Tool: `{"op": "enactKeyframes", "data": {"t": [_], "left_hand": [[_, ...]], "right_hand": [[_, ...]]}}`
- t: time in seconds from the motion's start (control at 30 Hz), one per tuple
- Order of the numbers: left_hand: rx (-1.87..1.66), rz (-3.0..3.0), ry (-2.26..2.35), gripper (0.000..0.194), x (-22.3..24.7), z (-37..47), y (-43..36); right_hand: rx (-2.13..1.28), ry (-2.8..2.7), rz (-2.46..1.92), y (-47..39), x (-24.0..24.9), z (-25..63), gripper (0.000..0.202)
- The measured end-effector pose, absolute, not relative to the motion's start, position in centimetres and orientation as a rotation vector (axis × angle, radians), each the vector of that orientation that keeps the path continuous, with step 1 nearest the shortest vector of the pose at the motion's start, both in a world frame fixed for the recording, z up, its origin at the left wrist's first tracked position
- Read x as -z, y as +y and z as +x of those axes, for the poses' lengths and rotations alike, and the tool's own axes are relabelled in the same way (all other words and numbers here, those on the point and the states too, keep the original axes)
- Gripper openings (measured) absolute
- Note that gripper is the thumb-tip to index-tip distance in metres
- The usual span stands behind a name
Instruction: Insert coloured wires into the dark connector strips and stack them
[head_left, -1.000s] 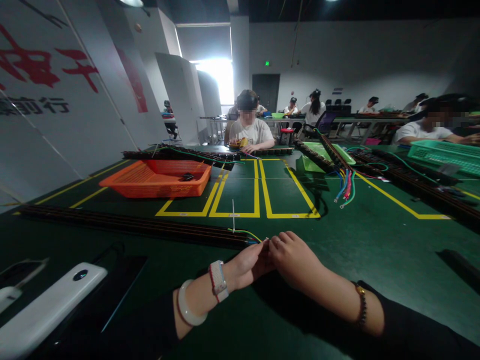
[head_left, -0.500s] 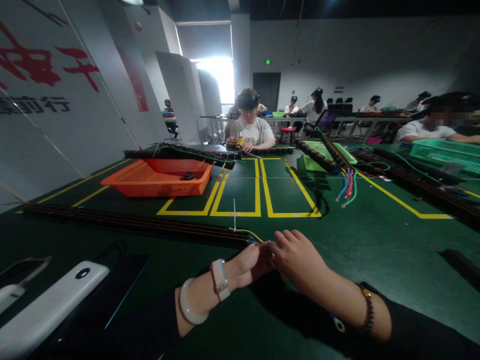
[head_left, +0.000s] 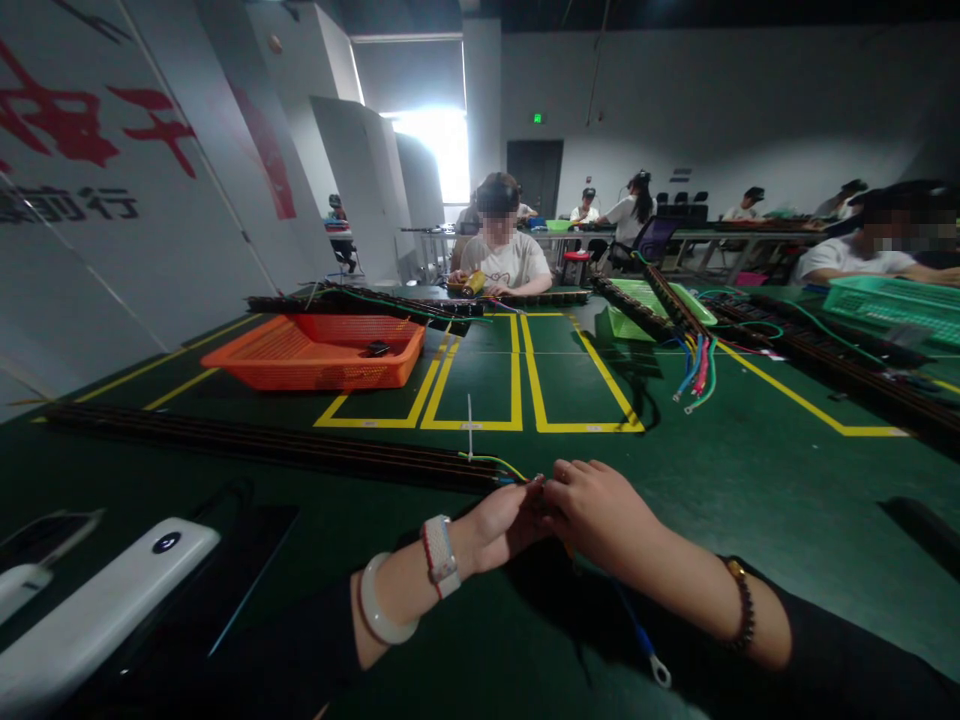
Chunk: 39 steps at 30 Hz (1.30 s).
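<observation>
At my far left a white rounded device with a dark round spot near its end lies beside a dark flat panel on the green tabletop. Beyond them a long black wiring harness stretches across from the left, its right end reaching my fingers. Behind it sits an orange plastic basket with a small dark piece inside, and black harness lengths lie behind its rim.

My left wrist carries 1 pale bangle and 1 watch. A white cable tie stands up from the harness end, where a yellow-green wire runs toward my hands. My left hand is turned partly palm-up, its fingertips meeting those of my right hand, whose fingers curl over. I cannot tell what either grips, since the 2 hands hide the contact.

Across the table a co-worker in a white shirt has a yellow tool. Below my right hand hangs a blue wire with a ring terminal. Farther right are coloured wires, then a green basket.
</observation>
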<state>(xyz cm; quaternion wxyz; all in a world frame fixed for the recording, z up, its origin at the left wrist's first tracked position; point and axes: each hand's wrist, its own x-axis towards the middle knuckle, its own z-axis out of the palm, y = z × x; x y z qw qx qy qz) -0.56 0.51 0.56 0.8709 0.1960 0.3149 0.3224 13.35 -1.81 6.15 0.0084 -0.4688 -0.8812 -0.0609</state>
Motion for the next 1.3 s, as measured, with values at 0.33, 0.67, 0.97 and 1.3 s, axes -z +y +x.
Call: {"op": "enactKeyframes", "data": {"t": [0.33, 0.67, 0.97, 1.3], "left_hand": [[-0.669, 0.409, 0.609, 0.025, 0.2, -0.5, 0.9], [-0.659, 0.388, 0.602, 0.028, -0.7, -0.5, 0.6], [-0.633, 0.404, 0.631, 0.036, -1.1, -0.4, 0.4], [-0.653, 0.449, 0.603, 0.037, -0.9, -0.6, 0.4]], "right_hand": [[0.463, -2.838, -1.463, -2.7, -4.1, 12.8, 0.024], [0.187, -2.789, -1.63, -2.5, -4.7, 12.8, 0.03], [0.523, -2.83, -1.557, -3.2, -3.2, 12.4, 0.026], [0.01, -2.688, -1.766, -2.1, -6.4, 13.5, 0.017]]}}
